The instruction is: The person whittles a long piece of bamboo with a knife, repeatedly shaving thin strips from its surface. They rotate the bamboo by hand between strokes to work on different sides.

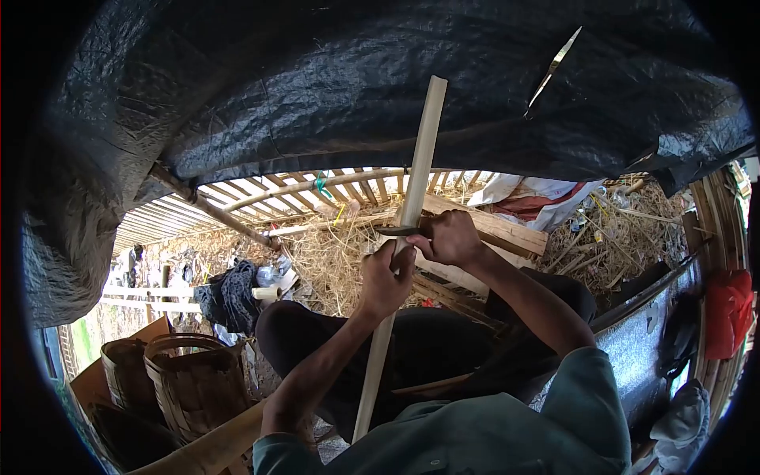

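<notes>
A long pale split bamboo strip (pixel 426 146) runs upright through the middle of the head view, its lower end reaching down to my lap. My left hand (pixel 386 277) is closed around it just below the middle. In my right hand (pixel 453 237) is a knife, gripped by a handle that my fingers hide. The dark knife blade (pixel 398 231) lies across the strip, touching it just above my left hand. My right thumb sits close to the strip beneath the blade.
Straw and shavings (pixel 328 265) cover the ground ahead, with wooden planks (pixel 507 231) on the right. Woven baskets (pixel 194 384) stand at the lower left. A black tarp (pixel 340 103) hangs overhead, and a red container (pixel 727 314) is at far right.
</notes>
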The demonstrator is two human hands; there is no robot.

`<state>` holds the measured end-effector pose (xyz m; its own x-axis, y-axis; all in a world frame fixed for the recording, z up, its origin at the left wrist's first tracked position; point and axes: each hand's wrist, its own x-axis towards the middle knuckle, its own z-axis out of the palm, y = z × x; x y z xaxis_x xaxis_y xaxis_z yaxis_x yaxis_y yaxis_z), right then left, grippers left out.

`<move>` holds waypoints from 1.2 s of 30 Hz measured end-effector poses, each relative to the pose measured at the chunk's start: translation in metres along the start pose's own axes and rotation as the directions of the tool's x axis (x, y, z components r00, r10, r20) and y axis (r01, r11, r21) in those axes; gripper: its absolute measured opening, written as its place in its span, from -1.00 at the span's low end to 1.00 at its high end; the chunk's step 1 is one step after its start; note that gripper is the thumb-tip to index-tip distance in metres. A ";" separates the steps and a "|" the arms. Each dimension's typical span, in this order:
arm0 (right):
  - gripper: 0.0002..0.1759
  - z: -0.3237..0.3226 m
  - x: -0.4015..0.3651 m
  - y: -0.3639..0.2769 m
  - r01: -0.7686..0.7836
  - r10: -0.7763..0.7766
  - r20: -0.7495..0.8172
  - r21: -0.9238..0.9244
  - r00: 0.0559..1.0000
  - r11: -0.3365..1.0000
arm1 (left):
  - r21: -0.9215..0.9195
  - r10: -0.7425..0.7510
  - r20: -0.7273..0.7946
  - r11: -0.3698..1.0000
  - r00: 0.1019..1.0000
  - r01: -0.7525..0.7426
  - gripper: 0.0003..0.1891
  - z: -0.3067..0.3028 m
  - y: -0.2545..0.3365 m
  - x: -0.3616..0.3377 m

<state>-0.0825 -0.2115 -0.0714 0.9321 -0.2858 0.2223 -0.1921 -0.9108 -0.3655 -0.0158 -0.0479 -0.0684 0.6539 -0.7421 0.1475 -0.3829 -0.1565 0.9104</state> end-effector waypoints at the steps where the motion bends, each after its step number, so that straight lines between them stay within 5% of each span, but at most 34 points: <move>1: -0.33 0.004 0.002 0.008 -0.067 0.067 -0.032 -0.015 0.997 0.998 | 0.019 0.010 0.005 1.000 1.000 -0.010 -0.83 0.001 0.001 -0.001; 4: -0.33 -0.007 0.033 0.083 -0.384 0.381 -0.180 0.018 0.907 0.923 | -0.029 -0.065 0.107 0.997 0.992 0.068 -0.80 0.001 0.020 -0.004; 7: -0.26 -0.050 0.044 0.113 -0.519 0.486 -0.298 -0.038 0.822 0.854 | -0.209 -0.049 0.175 0.974 0.983 0.086 -0.80 0.006 0.036 -0.006; 21: -0.28 -0.071 0.043 0.123 -0.700 0.653 -0.290 -0.096 0.700 0.707 | -0.374 -0.117 0.316 0.897 0.941 0.237 -0.85 0.008 0.031 0.023; 28: -0.53 -0.080 0.033 0.077 -0.380 0.404 -0.229 0.143 0.886 0.914 | -0.288 -0.130 0.205 0.939 0.970 0.187 -0.84 0.005 0.021 0.019; 31: -0.57 -0.071 0.020 0.036 -0.129 0.140 -0.127 0.094 0.982 0.987 | -0.391 -0.352 0.353 0.787 0.867 0.478 -0.76 0.008 0.017 0.019; 34: -0.55 -0.068 0.006 -0.007 0.109 -0.112 0.030 0.085 0.993 0.990 | -0.614 -0.422 0.489 0.455 0.763 0.645 -0.70 0.008 0.011 0.021; 36: -0.48 -0.061 -0.003 -0.021 0.134 -0.134 0.039 0.012 0.990 0.991 | -0.600 -0.469 0.463 0.459 0.752 0.656 -0.67 0.006 0.015 0.022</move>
<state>-0.1001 -0.2098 -0.0096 0.9608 -0.1490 0.2337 -0.0618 -0.9372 -0.3434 -0.0113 -0.0706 -0.0545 0.3689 -0.7865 -0.4952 0.6444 -0.1675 0.7461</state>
